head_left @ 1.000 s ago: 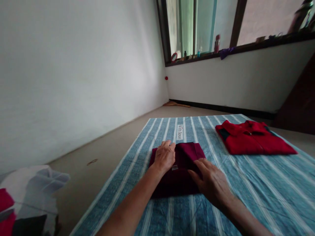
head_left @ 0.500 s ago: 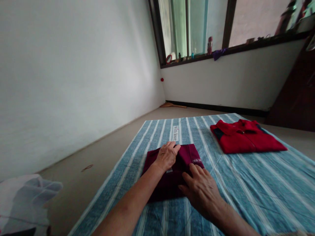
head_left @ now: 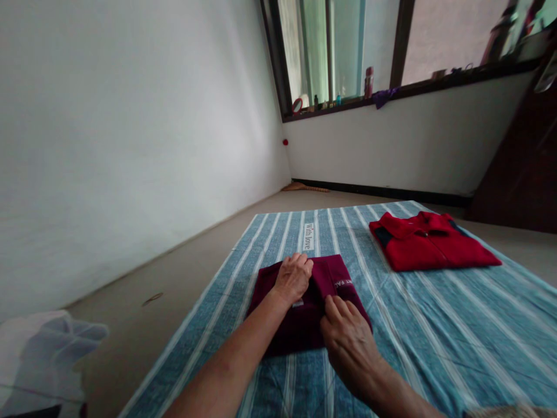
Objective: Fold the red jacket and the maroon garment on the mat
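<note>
Under both hands' fingers (head_left: 300, 267): folded maroon shirt (head_left: 304, 313); fingers curled, apparently gripping cloth.

The right hand (head_left: 348, 339) draws back toward the near edge of the folded maroon shirt (head_left: 304, 302) — its fingers now curl on the cloth, and white lettering shows on the shirt's right flap.

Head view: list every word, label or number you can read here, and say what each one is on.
"With love": white label on the striped blue sheet, just beyond the maroon shirt.
White lettering on the maroon shirt by the right hand: partly hidden and blurred, not readable.
Small white tag under the left hand: too small to read.
Bottles on the window sill: labels too small to read.
</note>
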A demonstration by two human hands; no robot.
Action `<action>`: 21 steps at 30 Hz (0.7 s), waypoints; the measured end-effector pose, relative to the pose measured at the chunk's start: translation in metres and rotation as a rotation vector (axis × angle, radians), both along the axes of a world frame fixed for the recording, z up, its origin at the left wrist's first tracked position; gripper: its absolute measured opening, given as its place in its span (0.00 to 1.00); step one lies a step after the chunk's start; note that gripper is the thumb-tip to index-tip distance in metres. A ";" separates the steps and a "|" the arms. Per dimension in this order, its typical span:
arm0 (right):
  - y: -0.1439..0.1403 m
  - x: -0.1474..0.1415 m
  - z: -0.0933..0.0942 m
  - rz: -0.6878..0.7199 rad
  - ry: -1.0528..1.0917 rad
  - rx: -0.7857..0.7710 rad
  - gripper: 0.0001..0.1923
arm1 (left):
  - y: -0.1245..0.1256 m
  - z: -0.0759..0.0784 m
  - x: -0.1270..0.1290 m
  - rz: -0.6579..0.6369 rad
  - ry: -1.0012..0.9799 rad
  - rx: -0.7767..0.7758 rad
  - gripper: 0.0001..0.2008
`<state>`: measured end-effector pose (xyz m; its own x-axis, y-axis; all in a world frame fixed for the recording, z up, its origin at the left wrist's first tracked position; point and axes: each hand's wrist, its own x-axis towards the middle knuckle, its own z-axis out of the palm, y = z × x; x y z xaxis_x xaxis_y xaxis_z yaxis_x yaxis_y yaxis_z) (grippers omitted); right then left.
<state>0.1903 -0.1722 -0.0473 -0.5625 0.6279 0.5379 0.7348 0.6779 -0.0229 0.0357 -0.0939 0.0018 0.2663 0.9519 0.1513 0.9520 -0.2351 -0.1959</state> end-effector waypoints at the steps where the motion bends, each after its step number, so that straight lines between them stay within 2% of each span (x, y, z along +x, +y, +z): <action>1: -0.001 0.000 0.000 0.002 -0.006 0.001 0.09 | 0.000 0.000 0.000 0.000 0.000 -0.003 0.11; 8: -0.001 0.001 0.002 0.013 -0.034 -0.032 0.08 | -0.002 0.002 -0.002 -0.022 -0.033 0.013 0.14; 14: 0.000 0.001 0.005 0.030 -0.042 -0.044 0.06 | -0.025 0.007 0.003 -0.015 -0.182 0.056 0.17; 18: 0.001 0.002 0.005 0.037 -0.030 -0.066 0.06 | -0.046 0.000 0.009 0.063 -0.234 -0.022 0.17; 21: 0.000 0.003 0.004 0.050 -0.021 -0.062 0.06 | -0.055 -0.010 0.012 0.125 -0.247 -0.081 0.21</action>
<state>0.1929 -0.1719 -0.0430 -0.6044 0.6308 0.4867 0.7011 0.7112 -0.0511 0.0477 -0.1486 -0.0081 0.1106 0.9867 0.1190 0.9911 -0.1184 0.0602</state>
